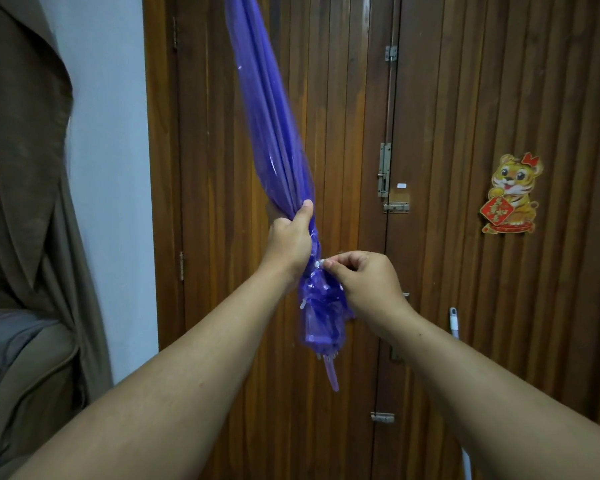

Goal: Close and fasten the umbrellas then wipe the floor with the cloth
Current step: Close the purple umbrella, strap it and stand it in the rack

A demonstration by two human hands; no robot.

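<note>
The folded purple umbrella [278, 140] is being gripped upright by the left hand [290, 242], canopy bunched; just below, its white snap [320, 263] is being pinched by the right hand [364, 282].

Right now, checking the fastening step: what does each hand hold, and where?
Left hand grips the folded purple umbrella around its gathered canopy; right hand pinches its small white snap.

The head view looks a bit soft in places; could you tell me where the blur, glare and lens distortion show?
Head view: dim, even indoor light; the purple umbrella is motion-blurred along its upper folds, with small glints on the plastic; the left hand and right hand are fairly sharp; the wooden door bows slightly from the wide-angle lens.
</note>
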